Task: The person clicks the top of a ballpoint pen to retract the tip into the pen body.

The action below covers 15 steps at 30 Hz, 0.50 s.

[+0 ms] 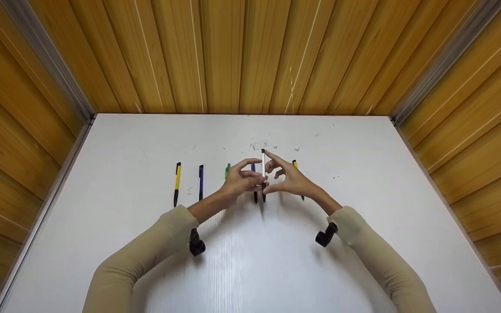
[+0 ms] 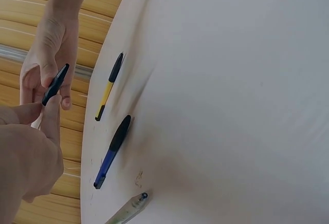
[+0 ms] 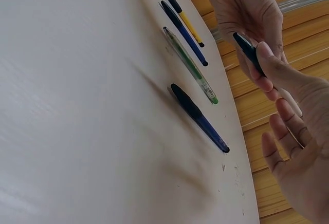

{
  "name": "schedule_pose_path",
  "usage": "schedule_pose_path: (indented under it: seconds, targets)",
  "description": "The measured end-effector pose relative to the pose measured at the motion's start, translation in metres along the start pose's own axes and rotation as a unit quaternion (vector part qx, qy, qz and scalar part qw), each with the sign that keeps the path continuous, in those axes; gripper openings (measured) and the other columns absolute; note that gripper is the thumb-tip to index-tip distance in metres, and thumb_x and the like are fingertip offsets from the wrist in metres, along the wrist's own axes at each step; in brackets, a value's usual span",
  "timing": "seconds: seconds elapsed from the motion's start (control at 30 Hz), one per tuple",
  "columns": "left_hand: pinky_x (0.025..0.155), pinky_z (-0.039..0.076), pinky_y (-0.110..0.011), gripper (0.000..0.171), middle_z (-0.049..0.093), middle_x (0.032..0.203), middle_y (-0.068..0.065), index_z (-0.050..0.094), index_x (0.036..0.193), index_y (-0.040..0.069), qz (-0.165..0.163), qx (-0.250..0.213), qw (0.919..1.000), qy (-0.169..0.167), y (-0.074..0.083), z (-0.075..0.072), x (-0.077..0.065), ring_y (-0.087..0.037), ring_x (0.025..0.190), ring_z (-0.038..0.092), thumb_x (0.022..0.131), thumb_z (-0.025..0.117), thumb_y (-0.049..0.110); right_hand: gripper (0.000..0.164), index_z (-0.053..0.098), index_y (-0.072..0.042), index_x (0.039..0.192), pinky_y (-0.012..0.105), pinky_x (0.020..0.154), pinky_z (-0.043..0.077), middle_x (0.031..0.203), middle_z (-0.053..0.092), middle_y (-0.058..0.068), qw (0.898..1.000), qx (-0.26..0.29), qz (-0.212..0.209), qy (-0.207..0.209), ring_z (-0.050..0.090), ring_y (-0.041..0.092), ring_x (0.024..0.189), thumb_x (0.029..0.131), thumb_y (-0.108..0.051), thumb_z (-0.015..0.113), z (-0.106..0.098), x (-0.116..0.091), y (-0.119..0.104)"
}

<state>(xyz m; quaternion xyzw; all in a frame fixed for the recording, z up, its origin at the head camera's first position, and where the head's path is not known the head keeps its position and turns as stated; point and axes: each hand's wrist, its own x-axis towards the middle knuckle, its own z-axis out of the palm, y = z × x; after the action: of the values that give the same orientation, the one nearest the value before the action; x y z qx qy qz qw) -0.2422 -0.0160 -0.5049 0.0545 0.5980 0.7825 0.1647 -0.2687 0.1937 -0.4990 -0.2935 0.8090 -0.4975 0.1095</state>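
A white pen with a black grip (image 1: pixel 263 167) is held up above the table between both hands. My left hand (image 1: pixel 241 180) pinches it around the middle between thumb and fingers. My right hand (image 1: pixel 295 180) spans it lengthwise, index fingertip at the top end and thumb on the lower black grip. In the right wrist view, that thumb presses the black grip (image 3: pixel 251 54) while the other fingers are spread. The left wrist view shows the pen's black tip (image 2: pixel 57 82) pointing up between the two hands.
Several pens lie in a row on the white table (image 1: pixel 250 269): yellow (image 1: pixel 177 182) and blue (image 1: pixel 201 181) at left, green (image 3: pixel 193 64) partly behind the left hand in the head view, another blue (image 3: pixel 198 118), and yellow (image 2: pixel 109 86) at right. Wood-patterned walls (image 1: pixel 224 56) enclose the table.
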Motion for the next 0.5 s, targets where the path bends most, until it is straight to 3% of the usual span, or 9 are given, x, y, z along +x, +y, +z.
schedule_pose_path:
  seconds: [0.23, 0.33, 0.43, 0.5]
  targets:
    - [0.084, 0.066, -0.042, 0.057, 0.077, 0.086, -0.002, 0.055, 0.141, 0.006, -0.001, 0.019, 0.9998, 0.0, -0.001, 0.0, -0.002, -0.021, 0.085, 0.077, 0.088, 0.071, -0.009, 0.113, 0.017, -0.002, 0.162, 0.065, 0.098, 0.05, 0.125, 0.056, 0.03, 1.0, 0.003, 0.007, -0.007, 0.053, 0.046, 0.119, 0.074, 0.004, 0.088, 0.001, -0.001, 0.001]
    - [0.085, 0.066, -0.043, 0.057, 0.076, 0.086, -0.002, 0.056, 0.141, 0.007, -0.006, 0.023, 0.9997, 0.003, 0.0, 0.0, -0.002, -0.02, 0.086, 0.077, 0.088, 0.072, -0.009, 0.112, 0.019, -0.003, 0.162, 0.059, 0.098, 0.052, 0.124, 0.057, 0.027, 1.0, 0.003, 0.009, -0.006, 0.054, 0.042, 0.119, 0.075, 0.002, 0.088, 0.001, -0.002, 0.001]
    - [0.086, 0.066, -0.044, 0.057, 0.075, 0.086, -0.001, 0.057, 0.14, 0.008, -0.012, 0.026, 0.9996, 0.003, 0.002, 0.001, -0.001, -0.019, 0.087, 0.076, 0.088, 0.072, -0.008, 0.11, 0.021, -0.004, 0.162, 0.044, 0.095, 0.055, 0.122, 0.058, 0.02, 1.0, -0.003, 0.006, -0.003, 0.056, 0.034, 0.116, 0.076, -0.003, 0.089, 0.0, -0.002, 0.001]
    - [0.085, 0.066, -0.044, 0.057, 0.075, 0.085, 0.0, 0.057, 0.14, 0.009, -0.015, 0.031, 0.9994, 0.005, 0.002, 0.002, 0.0, -0.018, 0.086, 0.075, 0.088, 0.072, -0.008, 0.107, 0.022, -0.002, 0.162, 0.043, 0.094, 0.054, 0.122, 0.058, 0.022, 1.0, -0.002, 0.008, -0.003, 0.055, 0.038, 0.116, 0.077, -0.001, 0.088, 0.0, -0.004, -0.009]
